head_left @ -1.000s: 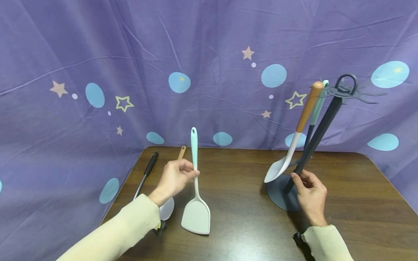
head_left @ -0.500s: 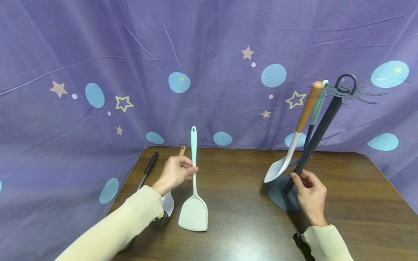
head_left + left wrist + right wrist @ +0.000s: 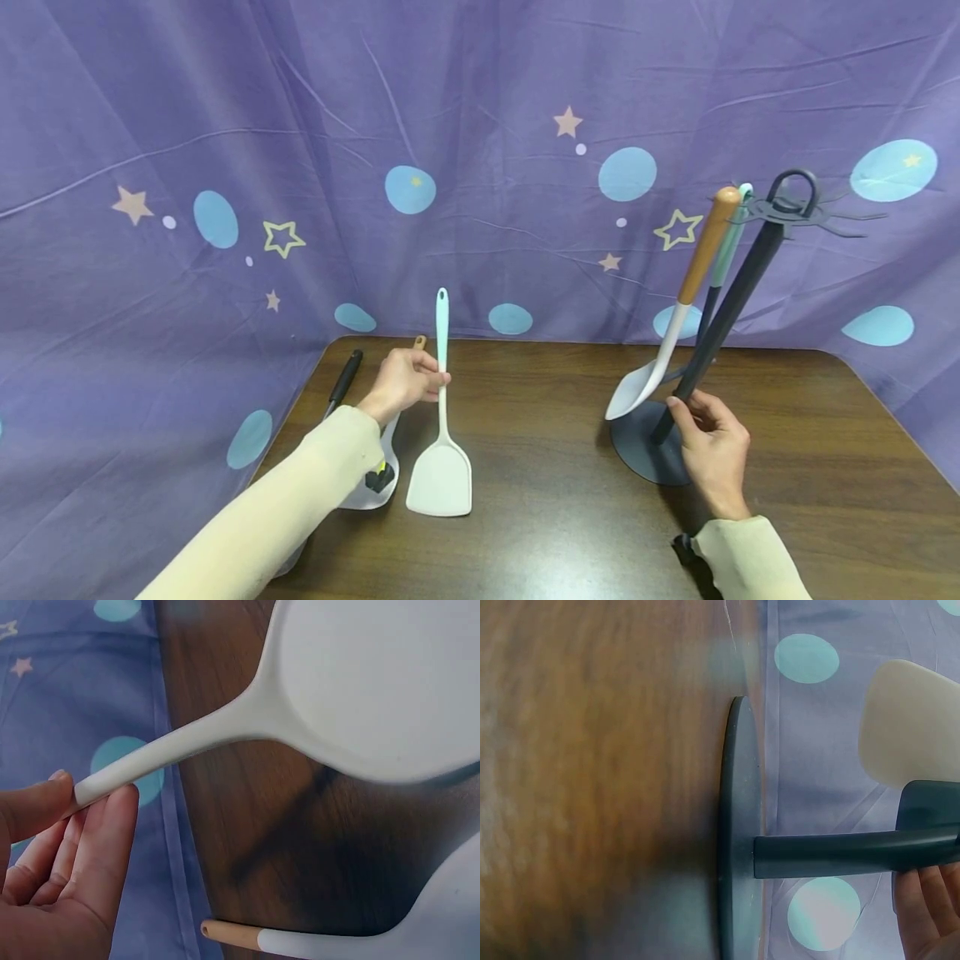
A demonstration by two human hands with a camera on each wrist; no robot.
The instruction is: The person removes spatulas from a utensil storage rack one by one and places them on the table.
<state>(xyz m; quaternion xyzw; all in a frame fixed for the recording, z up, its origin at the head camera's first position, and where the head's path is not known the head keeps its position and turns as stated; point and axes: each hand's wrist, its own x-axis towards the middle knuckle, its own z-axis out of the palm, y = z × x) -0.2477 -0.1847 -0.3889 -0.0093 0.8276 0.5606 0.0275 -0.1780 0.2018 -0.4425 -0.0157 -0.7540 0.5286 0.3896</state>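
Lightly pinched between thumb and fingers, the pale spatula (image 3: 440, 479) hangs upright in the left hand (image 3: 405, 385) at left of centre, its blade apparently clear of the table (image 3: 540, 408). It looks light and fairly stiff, with a smooth finish that may slip or swivel; nothing about it suggests fragility. The narrow neck just below the mint handle gives a workable hold, though the handle itself should be steadier. At right, the right hand (image 3: 716, 446) grips the dark stand (image 3: 731, 312) low on its pole, above the round base. The brown wood-grain tabletop has some glare near the front; a purple patterned curtain (image 3: 495, 75) hangs along the far side.
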